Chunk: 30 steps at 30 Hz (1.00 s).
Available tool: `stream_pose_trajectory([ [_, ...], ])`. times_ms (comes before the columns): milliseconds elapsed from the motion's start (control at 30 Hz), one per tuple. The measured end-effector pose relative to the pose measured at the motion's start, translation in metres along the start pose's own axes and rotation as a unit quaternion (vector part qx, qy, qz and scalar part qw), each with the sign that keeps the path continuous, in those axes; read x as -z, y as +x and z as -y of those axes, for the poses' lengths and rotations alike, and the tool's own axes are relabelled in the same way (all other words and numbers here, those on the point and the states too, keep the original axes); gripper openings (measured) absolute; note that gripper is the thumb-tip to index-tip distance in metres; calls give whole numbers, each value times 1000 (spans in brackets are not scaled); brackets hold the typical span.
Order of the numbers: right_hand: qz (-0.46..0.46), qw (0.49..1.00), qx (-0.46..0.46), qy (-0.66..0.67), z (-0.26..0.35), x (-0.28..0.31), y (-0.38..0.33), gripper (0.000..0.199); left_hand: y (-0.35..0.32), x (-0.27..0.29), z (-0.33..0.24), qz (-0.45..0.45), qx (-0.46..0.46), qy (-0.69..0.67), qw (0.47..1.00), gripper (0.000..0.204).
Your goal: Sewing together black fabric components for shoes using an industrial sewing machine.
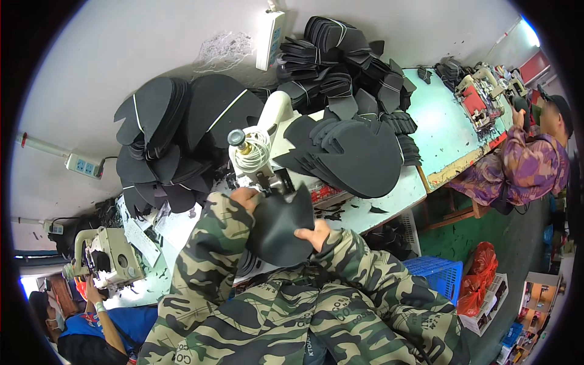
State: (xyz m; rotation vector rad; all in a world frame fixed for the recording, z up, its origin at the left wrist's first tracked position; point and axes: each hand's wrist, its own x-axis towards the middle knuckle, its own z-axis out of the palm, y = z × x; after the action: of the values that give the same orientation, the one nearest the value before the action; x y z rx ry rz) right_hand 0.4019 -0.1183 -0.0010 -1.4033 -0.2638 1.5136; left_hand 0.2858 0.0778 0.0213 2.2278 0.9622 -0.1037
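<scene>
A black, curved-edge sheet piece bends up between my hands, its upper edge close to the working head of a cream sewing-type machine. My left hand grips its upper left side right beside that head, with the fingertips partly hidden. My right hand pinches the right edge, thumb on top and the other fingers underneath. A coil of white cord hangs on the machine beside a dark round knob. More black pieces show in part below the held one.
A fanned stack of black pieces lies right of the machine. Tied bundles pile up at left, others behind. Co-workers sit at machines on the far right and lower left. A blue crate stands at lower right.
</scene>
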Motion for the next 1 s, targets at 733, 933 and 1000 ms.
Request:
stream_pose_trajectory([
  [733,-449,783,345,-257,68,168,-15,83,-52,12,153,-104,103,314,938,20],
  [933,-359,789,388,-313,99,93,-42,81,-76,61,50,110,-75,63,989,16],
  [1000,-107,894,327,-289,98,51,-64,79,-80,73,8,197,-172,-93,961,16],
])
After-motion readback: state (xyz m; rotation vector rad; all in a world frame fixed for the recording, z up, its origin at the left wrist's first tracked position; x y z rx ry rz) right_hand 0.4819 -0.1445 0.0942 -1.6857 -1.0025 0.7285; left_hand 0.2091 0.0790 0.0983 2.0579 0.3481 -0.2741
